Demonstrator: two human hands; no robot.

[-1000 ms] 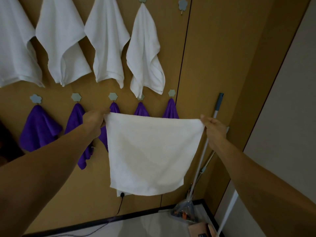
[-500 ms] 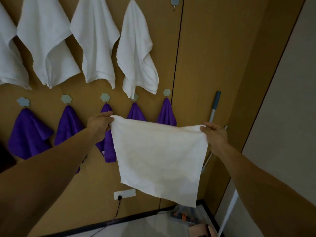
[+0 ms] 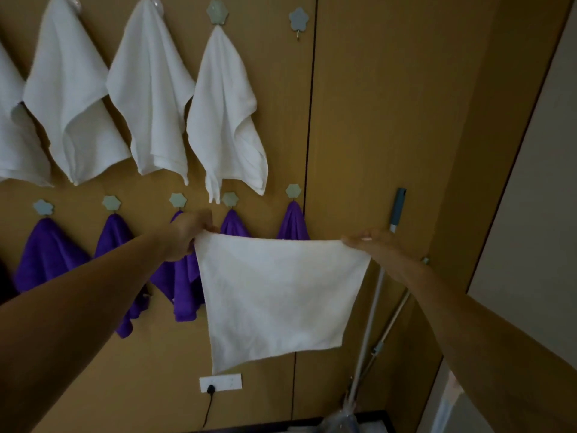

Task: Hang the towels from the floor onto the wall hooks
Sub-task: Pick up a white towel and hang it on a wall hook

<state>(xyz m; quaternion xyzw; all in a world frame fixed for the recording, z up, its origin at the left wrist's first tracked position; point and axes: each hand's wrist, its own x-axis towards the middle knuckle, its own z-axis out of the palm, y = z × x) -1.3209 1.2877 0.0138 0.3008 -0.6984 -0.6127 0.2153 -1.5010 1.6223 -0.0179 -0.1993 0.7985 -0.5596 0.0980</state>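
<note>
White terry: one towel (image 3: 274, 295), held stretched flat in front of the wooden wall (image 3: 374, 120), lower than the white towels already hung (image 3: 150, 89).

Findings, left to right.

1. My left hand (image 3: 187, 235) pinches the towel's top left corner. It sits directly in front of the purple cloths (image 3: 184, 285). Risk: lifting from here could snag one and pull it off its peg.
2. The towel's lower edge hangs free above the wall socket (image 3: 220, 382). No concern noted.
3. The only bare hook (image 3: 298, 18) I can see is high above the towel's right half. Risk: a taut, flat edge gives so small a peg nothing to catch. I judge a corner or a bunched fold must be offered, or the towel slips off and drops.
4. My right hand (image 3: 371, 245) pinches the top right corner, and the hold looks shallow. Risk: releasing one side early would swing the cloth away from the hook.
5. A mop pole (image 3: 396, 210) leans just beside that hand. Risk: a sideways sweep could knock it over.
</note>
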